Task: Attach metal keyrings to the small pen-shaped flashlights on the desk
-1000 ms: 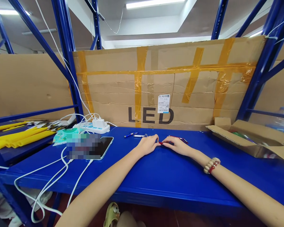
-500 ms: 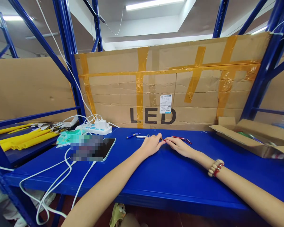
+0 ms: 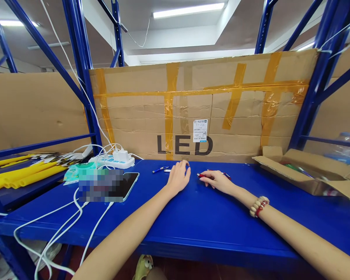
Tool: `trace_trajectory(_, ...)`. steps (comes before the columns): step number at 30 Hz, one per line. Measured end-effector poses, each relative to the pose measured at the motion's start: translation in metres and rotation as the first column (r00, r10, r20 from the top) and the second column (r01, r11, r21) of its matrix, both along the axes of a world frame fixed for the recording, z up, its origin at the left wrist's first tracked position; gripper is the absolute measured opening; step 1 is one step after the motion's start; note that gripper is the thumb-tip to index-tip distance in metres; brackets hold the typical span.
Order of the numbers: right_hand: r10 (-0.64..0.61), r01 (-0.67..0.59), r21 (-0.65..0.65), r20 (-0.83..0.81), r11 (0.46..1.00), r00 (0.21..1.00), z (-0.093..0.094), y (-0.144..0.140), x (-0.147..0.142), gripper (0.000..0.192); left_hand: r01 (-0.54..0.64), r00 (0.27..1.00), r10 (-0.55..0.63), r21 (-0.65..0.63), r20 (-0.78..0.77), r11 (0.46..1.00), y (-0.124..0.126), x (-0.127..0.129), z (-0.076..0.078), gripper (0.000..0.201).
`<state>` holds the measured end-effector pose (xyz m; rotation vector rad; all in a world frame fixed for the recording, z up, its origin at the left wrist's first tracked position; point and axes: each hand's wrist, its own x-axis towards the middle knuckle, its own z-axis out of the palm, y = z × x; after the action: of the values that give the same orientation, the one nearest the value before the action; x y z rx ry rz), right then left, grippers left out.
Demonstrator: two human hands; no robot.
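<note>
My left hand (image 3: 179, 175) is palm down over the blue tabletop, its fingers stretched forward and the thumb side apart. It covers most of a silver pen (image 3: 167, 171), whose end shows to its left; whether it touches the pen I cannot tell. Just beyond lies a blue pen (image 3: 160, 170). My right hand (image 3: 217, 181) is closed on a slim red pen (image 3: 200, 175), with one end poking out past the fingertips. Another red pen (image 3: 227, 176) lies behind that hand, partly hidden by it.
At left, a phone (image 3: 131, 186) lies by a white power strip (image 3: 128, 160) and loose white cables (image 3: 72, 217). An open cardboard box (image 3: 297, 181) stands at right. A tall cardboard sheet (image 3: 140, 116) closes the back between blue shelf posts. Yellow tubes (image 3: 32, 175) lie far left.
My hands have moved apart. The left has shifted left over the silver pen, and the right keeps the red pen alone. The view has turned slightly to the right.
</note>
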<state>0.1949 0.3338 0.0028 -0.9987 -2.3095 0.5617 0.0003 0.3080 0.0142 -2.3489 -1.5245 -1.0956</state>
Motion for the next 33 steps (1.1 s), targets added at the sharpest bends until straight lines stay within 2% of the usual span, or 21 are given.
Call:
trace_trajectory(3,-0.029,0.023,0.096,0.053,0.995,0.998,0.0014,0.0001,0.0001,0.039,0.036,0.994,-0.039,-0.027,-0.102,0.999,-0.0022,0.005,-0.0025,0.015)
trace_trajectory(7,-0.081,0.071,0.196,0.046,0.978,0.996,0.0037,-0.001,0.0002,0.041,-0.043,0.994,0.039,-0.035,-0.1,0.998,-0.0053,0.0094,0.0002,0.023)
trace_trajectory(13,-0.065,0.051,0.203,0.064,0.978,0.996,0.0031,-0.0014,0.0002,0.042,-0.148,0.988,0.145,-0.043,-0.054,0.988,-0.0068,0.0085,0.0049,0.025)
trace_trajectory(19,-0.029,0.009,0.204,0.091,0.979,0.995,0.0031,-0.001,0.0003,0.039,-0.138,0.988,0.136,-0.034,-0.074,0.99,-0.0074,0.0095,0.0028,0.027)
trace_trajectory(24,0.054,-0.073,0.196,0.098,0.978,0.994,0.0035,-0.0018,0.0001,0.038,-0.128,0.99,0.125,-0.059,-0.059,0.99,-0.007,0.0085,0.0031,0.028)
trace_trajectory(28,0.035,-0.044,0.159,0.059,0.986,0.998,0.0031,-0.0026,-0.0014,0.038,-0.095,0.995,0.095,-0.075,-0.002,0.993,-0.0054,0.0071,0.0015,0.025)
trace_trajectory(33,0.031,-0.038,0.182,0.046,0.982,0.998,0.0047,-0.0029,-0.002,0.036,0.011,0.979,0.016,-0.132,0.203,0.991,-0.0011,0.0053,-0.0029,0.018)
